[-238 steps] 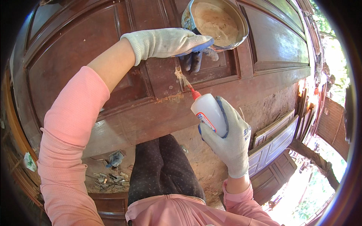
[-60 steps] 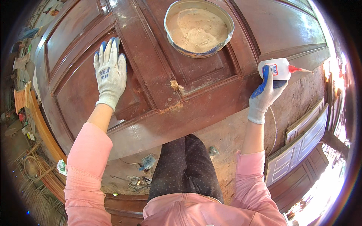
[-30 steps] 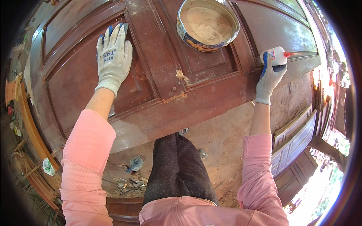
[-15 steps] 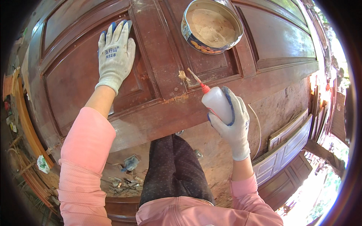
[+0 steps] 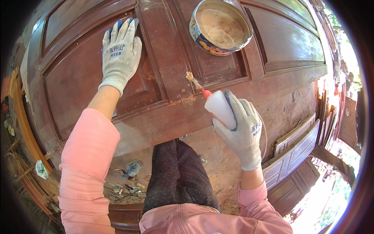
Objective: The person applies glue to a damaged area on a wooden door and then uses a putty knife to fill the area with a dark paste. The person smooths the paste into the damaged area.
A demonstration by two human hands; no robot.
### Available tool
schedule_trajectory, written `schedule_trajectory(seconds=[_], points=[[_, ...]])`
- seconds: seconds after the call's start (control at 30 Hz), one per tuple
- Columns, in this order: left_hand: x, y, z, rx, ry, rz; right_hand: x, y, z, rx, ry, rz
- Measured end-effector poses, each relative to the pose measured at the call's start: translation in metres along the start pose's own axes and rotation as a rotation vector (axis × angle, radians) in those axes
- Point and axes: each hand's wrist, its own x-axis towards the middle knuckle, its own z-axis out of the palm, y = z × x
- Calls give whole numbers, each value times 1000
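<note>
A dark reddish-brown panelled wooden door [image 5: 156,121] lies flat before me. My left hand [image 5: 120,52], in a whitish glove with blue fingertips, rests outstretched on its left panel and holds nothing. In my gloved right hand [image 5: 243,126] is a white squeeze bottle [image 5: 220,109] with a red cap and thin nozzle, tilted up and to the left. Its tip meets or almost meets a pale, rough patch of filler [image 5: 189,76] beside the middle panel. Another rough strip [image 5: 182,101] runs along the door's joint nearer me.
An open round tin [image 5: 222,29] of tan powder stands on the door's middle panel. Further panelled doors [image 5: 292,152] lean at the right. Wood scraps [image 5: 126,192] and a crumpled plastic bag [image 5: 132,168] lie on the ground. Long timber strips [image 5: 29,128] stand at the left.
My right hand has brought the bottle slightly left, and its nozzle tip has gone down to the pale patch. My left hand stays in place on the panel.
</note>
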Motion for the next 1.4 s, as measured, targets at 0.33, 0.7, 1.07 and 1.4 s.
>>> schedule_trajectory(seconds=[0.33, 0.7, 1.07, 1.4], points=[[0, 2, 0, -31, 21, -7, 1, -1, 2, -12, 0, -28], [0, 0, 3, 1, 18, -2, 2, -5, 0, -10, -12, -4], [0, 1, 0, -18, -4, -21, -18, 2, 14, 243, 62, 154], [1, 0, 3, -2, 1, 2, -50, 12, 32, 802, 221, 501]])
